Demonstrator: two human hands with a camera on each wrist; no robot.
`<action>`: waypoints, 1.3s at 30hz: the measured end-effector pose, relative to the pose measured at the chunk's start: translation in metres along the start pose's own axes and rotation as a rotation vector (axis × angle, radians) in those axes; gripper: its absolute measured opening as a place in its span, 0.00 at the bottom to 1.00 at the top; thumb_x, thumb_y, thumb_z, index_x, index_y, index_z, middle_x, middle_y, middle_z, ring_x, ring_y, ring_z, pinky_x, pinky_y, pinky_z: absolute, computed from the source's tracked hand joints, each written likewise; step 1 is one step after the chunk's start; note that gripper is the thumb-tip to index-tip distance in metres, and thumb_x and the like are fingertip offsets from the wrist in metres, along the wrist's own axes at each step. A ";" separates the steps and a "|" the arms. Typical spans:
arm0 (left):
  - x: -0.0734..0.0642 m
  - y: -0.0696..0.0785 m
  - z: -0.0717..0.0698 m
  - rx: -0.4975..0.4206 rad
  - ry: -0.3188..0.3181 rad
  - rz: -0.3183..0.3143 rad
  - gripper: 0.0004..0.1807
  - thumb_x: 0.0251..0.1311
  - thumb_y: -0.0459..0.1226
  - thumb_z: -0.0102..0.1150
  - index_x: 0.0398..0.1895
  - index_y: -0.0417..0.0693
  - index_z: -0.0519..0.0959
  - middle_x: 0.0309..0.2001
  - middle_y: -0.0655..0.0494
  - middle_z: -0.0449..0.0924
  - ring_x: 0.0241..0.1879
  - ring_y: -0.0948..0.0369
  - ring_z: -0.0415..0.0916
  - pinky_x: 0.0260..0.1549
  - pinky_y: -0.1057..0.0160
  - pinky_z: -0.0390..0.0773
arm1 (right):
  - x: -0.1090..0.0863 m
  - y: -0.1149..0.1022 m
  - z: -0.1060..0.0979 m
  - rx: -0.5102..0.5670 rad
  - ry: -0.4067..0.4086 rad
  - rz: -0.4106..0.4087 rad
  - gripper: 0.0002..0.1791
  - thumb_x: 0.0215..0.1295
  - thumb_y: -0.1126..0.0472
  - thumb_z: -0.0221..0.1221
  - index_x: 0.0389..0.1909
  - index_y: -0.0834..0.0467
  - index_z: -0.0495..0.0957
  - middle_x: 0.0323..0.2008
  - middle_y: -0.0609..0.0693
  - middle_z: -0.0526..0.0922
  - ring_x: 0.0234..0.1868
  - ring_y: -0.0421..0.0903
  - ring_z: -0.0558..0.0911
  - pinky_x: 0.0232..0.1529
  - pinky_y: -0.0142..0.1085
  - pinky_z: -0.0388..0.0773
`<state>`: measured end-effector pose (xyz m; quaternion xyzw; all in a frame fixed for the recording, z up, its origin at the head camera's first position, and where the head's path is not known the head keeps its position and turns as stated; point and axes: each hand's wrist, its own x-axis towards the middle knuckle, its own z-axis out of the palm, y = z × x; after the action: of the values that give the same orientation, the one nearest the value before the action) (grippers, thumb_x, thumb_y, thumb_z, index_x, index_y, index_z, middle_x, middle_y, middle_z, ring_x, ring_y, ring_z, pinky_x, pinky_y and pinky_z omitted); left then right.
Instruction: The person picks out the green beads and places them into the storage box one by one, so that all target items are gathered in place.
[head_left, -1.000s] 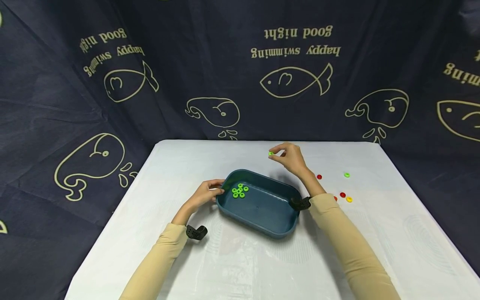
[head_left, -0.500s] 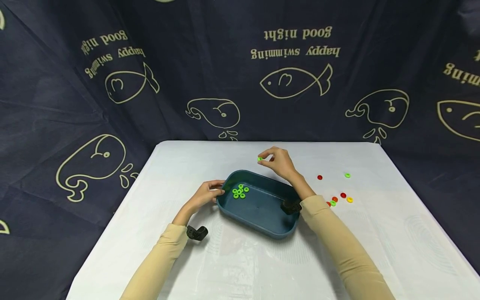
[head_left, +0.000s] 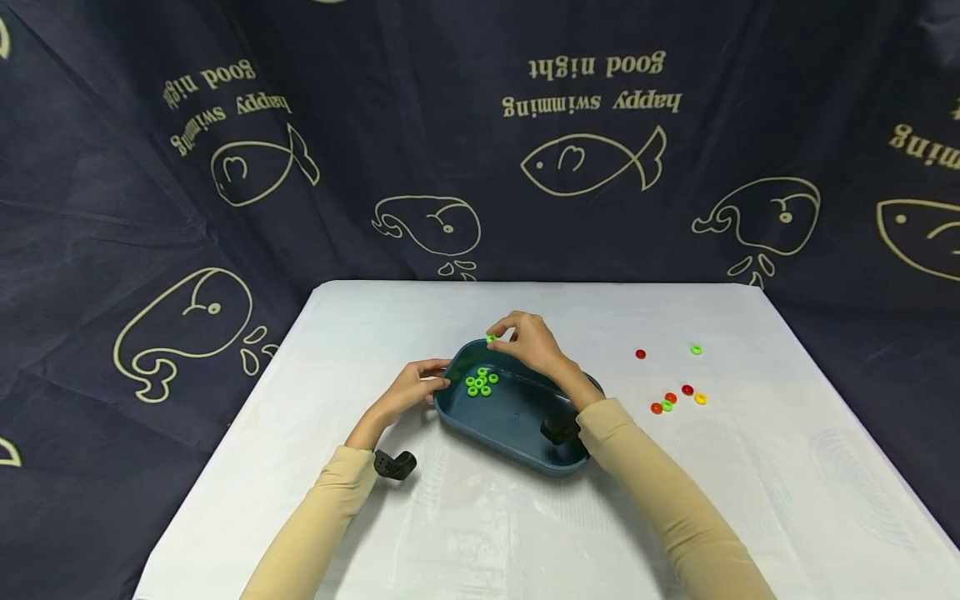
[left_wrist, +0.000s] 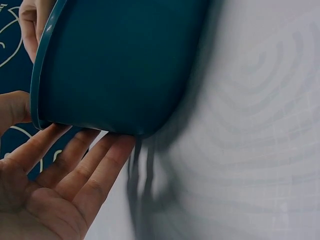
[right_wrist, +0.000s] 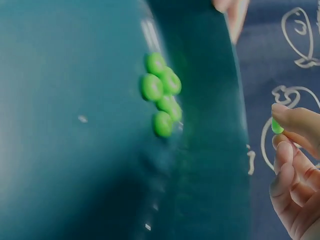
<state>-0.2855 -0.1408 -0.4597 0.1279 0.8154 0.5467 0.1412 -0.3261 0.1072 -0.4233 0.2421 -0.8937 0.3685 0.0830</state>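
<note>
A dark teal plastic bin (head_left: 487, 440) sits at a slant on the white table. My left hand (head_left: 411, 385) grips its left end, thumb at the rim and fingers against the outer wall; the left wrist view shows these fingers (left_wrist: 90, 175) spread along the bin's side. Between the thumb and fingertip of my right hand (head_left: 528, 343) is a small green ring-shaped bead (right_wrist: 277, 126), pinched above the bin's far rim. Several matching green beads (right_wrist: 151, 87) lie clustered inside, toward the left end. The right forearm hides the bin's right end in the head view.
Right of the bin lie loose beads: a dark red one (head_left: 641, 354), a green one (head_left: 696, 350), a yellow one (head_left: 701, 399) and a few red and green ones close together. A dark curtain (head_left: 480, 167) with fish drawings hangs behind the table (head_left: 795, 500).
My right hand has moved left and nearer, carrying the pinched green bead from beyond the bin to its far rim. The left hand and the bin have stayed in place.
</note>
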 end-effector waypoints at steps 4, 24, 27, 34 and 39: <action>0.001 0.000 -0.001 0.005 -0.005 0.003 0.25 0.63 0.34 0.53 0.64 0.39 0.68 0.57 0.36 0.72 0.51 0.45 0.75 0.30 0.68 0.78 | -0.002 -0.004 0.011 -0.004 -0.066 -0.020 0.12 0.55 0.57 0.66 0.40 0.55 0.85 0.36 0.49 0.83 0.29 0.42 0.77 0.31 0.32 0.75; 0.001 0.000 -0.001 -0.010 -0.012 0.001 0.25 0.63 0.35 0.53 0.64 0.39 0.68 0.57 0.36 0.72 0.53 0.44 0.74 0.32 0.69 0.78 | -0.001 -0.001 0.041 -0.114 -0.201 -0.055 0.12 0.55 0.59 0.66 0.40 0.57 0.85 0.37 0.49 0.86 0.38 0.44 0.83 0.39 0.35 0.79; 0.001 0.000 -0.001 -0.009 -0.009 -0.008 0.26 0.63 0.35 0.53 0.65 0.39 0.67 0.58 0.36 0.72 0.52 0.45 0.75 0.32 0.70 0.78 | 0.000 -0.001 0.044 -0.134 -0.221 -0.041 0.11 0.56 0.58 0.66 0.40 0.57 0.85 0.38 0.48 0.86 0.38 0.43 0.83 0.39 0.36 0.79; -0.003 0.008 -0.001 -0.036 -0.032 -0.019 0.26 0.63 0.32 0.52 0.65 0.35 0.65 0.59 0.31 0.69 0.55 0.41 0.72 0.34 0.66 0.79 | 0.000 -0.001 0.048 -0.171 -0.220 -0.031 0.11 0.55 0.58 0.66 0.40 0.55 0.85 0.38 0.47 0.87 0.38 0.43 0.83 0.39 0.36 0.80; -0.012 0.024 -0.001 -0.045 -0.055 -0.029 0.27 0.63 0.31 0.51 0.66 0.32 0.63 0.60 0.28 0.67 0.57 0.37 0.69 0.36 0.63 0.80 | 0.000 0.000 0.050 -0.181 -0.226 -0.026 0.12 0.55 0.57 0.66 0.40 0.55 0.85 0.39 0.47 0.87 0.40 0.44 0.83 0.41 0.37 0.80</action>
<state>-0.2735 -0.1374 -0.4358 0.1279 0.8004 0.5592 0.1742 -0.3240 0.0724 -0.4586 0.2850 -0.9238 0.2557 0.0080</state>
